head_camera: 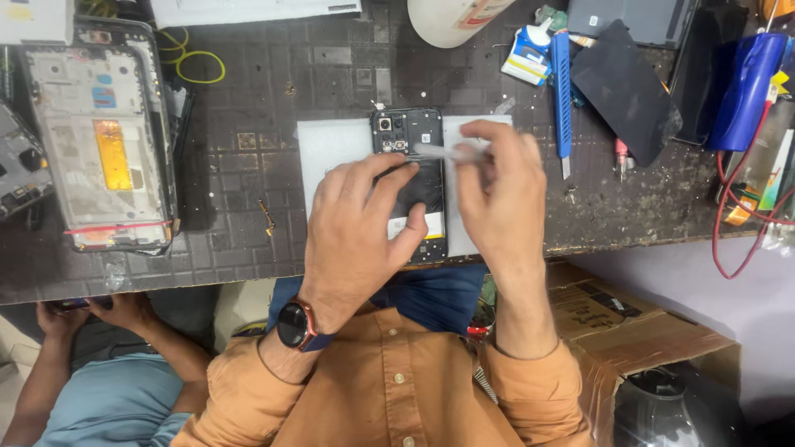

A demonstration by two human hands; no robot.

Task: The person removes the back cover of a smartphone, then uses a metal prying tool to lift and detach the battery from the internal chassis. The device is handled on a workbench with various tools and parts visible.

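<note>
Hands meet over an opened phone point(411, 178) lying back-up on a white sheet point(331, 149) at the near edge of the dark desk point(248, 99). The left hand point(356, 228) lies flat on it, fingers spread, thumb on its lower end. The right hand point(497, 194) has its grip pinched on pale tweezers point(443, 152), the tip beside the camera block. A stripped phone frame point(99, 136) lies far left.

Two opened phones point(411, 165) (one point(99, 132) at the left), one blue knife point(562, 91), one cardboard box point(638, 331).
</note>
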